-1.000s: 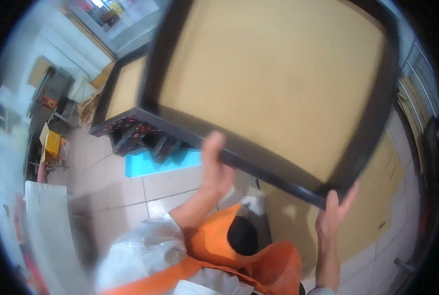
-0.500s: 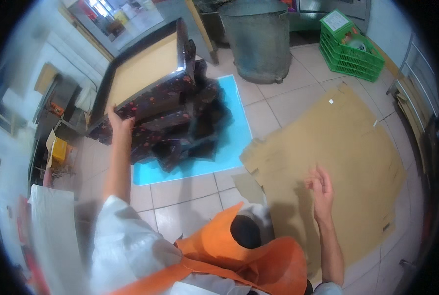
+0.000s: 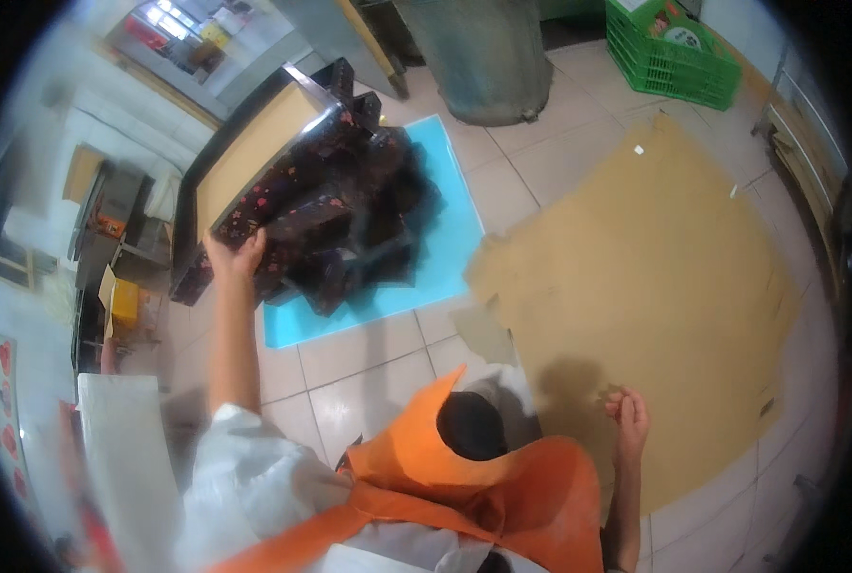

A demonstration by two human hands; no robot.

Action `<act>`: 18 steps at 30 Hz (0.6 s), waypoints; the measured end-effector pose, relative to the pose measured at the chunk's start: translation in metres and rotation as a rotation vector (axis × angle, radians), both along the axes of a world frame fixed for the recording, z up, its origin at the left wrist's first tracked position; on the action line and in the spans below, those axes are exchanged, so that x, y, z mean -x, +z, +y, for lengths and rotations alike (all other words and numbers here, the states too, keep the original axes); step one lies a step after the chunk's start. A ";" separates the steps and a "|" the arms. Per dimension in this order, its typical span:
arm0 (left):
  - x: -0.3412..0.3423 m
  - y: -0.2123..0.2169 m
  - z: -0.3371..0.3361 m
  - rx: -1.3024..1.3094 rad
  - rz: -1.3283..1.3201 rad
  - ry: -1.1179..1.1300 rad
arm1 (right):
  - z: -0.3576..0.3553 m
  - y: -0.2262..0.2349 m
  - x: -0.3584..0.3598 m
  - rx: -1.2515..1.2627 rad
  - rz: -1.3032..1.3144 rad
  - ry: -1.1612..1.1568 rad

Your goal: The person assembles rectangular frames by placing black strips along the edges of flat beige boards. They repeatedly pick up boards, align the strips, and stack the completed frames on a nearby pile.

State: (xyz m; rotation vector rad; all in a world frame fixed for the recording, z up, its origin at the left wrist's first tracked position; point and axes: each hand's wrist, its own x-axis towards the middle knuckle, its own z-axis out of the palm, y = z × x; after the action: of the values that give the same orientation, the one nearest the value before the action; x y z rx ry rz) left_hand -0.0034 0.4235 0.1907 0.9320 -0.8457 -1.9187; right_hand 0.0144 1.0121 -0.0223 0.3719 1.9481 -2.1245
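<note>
My left hand (image 3: pixel 235 252) is closed on the near rim of a dark, shallow box tray (image 3: pixel 275 174) with a red floral pattern and a tan inside. The tray is tilted on top of a disorderly stack of similar dark patterned boxes (image 3: pixel 373 205). Under the stack lies a bright blue sheet (image 3: pixel 450 191). My right hand (image 3: pixel 628 415) hangs above a large flat piece of brown cardboard (image 3: pixel 664 296) on the floor. Its fingers are curled in, and I see nothing held in them.
A big grey metal bin (image 3: pixel 483 62) stands beyond the stack. Green plastic crates (image 3: pixel 669 62) sit at the far right, near a metal rack (image 3: pixel 808 153). Shelving with a yellow box (image 3: pixel 125 304) lines the left wall. Tiled floor (image 3: pixel 368 396) shows between the sheet and my orange apron (image 3: pixel 531 487).
The top tray has shifted left across the stack with my left hand still on its rim. My right hand has come nearer to my body, and its fingers have curled in.
</note>
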 end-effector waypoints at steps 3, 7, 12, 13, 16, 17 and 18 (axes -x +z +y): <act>-0.013 -0.001 0.027 -0.161 -0.046 -0.004 | 0.027 -0.016 -0.015 -0.062 -0.038 -0.051; -0.023 -0.088 0.096 0.053 -0.287 -0.532 | 0.089 -0.055 -0.041 -0.359 -0.108 -0.160; 0.061 -0.220 0.204 1.349 -0.657 -1.021 | 0.203 -0.109 -0.075 -1.288 0.080 -0.420; 0.092 -0.240 0.225 1.560 -0.538 -1.106 | 0.237 -0.117 -0.092 -1.527 -0.011 -0.450; 0.179 -0.307 0.220 2.026 -0.679 -0.954 | 0.246 -0.126 -0.082 -0.582 -0.462 -0.637; 0.201 -0.312 0.240 1.908 -0.716 -1.126 | 0.258 -0.125 -0.095 -0.567 -0.445 -0.617; 0.224 -0.314 0.261 1.788 -0.733 -1.287 | 0.269 -0.128 -0.104 -0.560 -0.411 -0.606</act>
State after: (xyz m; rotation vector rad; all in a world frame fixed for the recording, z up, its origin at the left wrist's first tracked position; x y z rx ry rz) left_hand -0.2275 0.6845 -0.1228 -0.3033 -3.1997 -0.5490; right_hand 0.1180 1.2815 -0.1504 1.5293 2.3137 -1.5154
